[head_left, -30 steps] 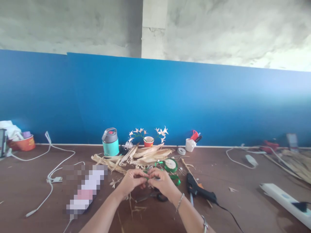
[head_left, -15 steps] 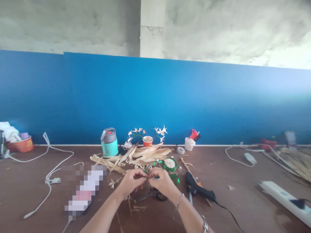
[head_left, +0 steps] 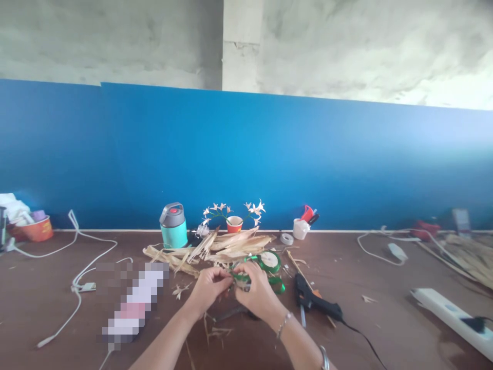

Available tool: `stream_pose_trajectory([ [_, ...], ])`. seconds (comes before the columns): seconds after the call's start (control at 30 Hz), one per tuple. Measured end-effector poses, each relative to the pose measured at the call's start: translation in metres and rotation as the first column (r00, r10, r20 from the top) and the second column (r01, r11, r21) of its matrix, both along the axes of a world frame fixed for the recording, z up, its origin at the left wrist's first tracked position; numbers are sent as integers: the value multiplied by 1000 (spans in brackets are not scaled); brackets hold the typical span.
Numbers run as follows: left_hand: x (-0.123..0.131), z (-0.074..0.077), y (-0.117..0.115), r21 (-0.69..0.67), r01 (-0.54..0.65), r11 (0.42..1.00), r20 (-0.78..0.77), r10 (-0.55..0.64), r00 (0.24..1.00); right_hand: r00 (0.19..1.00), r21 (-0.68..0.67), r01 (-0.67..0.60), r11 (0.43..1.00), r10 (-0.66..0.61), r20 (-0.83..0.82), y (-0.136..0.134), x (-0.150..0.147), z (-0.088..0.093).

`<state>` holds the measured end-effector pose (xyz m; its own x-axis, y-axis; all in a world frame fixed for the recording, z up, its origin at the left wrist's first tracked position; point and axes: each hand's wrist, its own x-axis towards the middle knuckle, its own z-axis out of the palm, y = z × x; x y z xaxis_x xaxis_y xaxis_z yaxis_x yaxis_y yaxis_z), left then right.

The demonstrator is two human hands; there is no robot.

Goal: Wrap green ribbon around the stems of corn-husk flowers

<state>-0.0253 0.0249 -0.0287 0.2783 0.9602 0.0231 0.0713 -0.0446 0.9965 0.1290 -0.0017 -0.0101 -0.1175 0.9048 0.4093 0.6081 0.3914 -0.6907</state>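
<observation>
In the head view my left hand (head_left: 211,289) is pinched, thumb against fingers, on something small that I cannot make out. My right hand (head_left: 257,290) curls close beside it, its fingertips at a strip of green ribbon (head_left: 241,278); thumb and forefinger stand a little apart. Just beyond the right hand lies the ribbon's roll (head_left: 270,261), with a white centre. Dry pale husks (head_left: 239,247) are heaped behind both hands. Below the hands a dark tool, perhaps scissors (head_left: 231,313), is partly hidden. A small pale husk flower (head_left: 179,292) lies left of my left hand.
A black glue gun (head_left: 314,300) with its cord lies at right. Behind stand a turquoise flask (head_left: 173,228), a red cup (head_left: 234,224) with white flowers, a tape roll (head_left: 286,238) and a white cup (head_left: 300,228). A power strip (head_left: 450,316) and white cables (head_left: 96,239) flank the table.
My right thumb and forefinger have parted slightly, and the green strip shows between them. The left hand stays pinched in nearly the same place.
</observation>
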Motion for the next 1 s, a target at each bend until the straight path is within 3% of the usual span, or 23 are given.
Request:
stream_pose_trajectory([
  [0.17,6,-3,0,-54,-63,997,28,65,998,966,234,103,967,-153,207,-6,-6,-3],
  [0.57,3,0,1,-106,-39,994,191,59,980,968,287,117,951,-174,183,-4,-4,-1],
  [0.77,10,-9,1,-170,6,985,273,41,961,974,267,124,956,-169,151,-5,-4,-3],
  [1.0,-1,-4,4,24,-1,1000,125,-1,992,995,48,90,995,-88,-44,2,-5,-4],
])
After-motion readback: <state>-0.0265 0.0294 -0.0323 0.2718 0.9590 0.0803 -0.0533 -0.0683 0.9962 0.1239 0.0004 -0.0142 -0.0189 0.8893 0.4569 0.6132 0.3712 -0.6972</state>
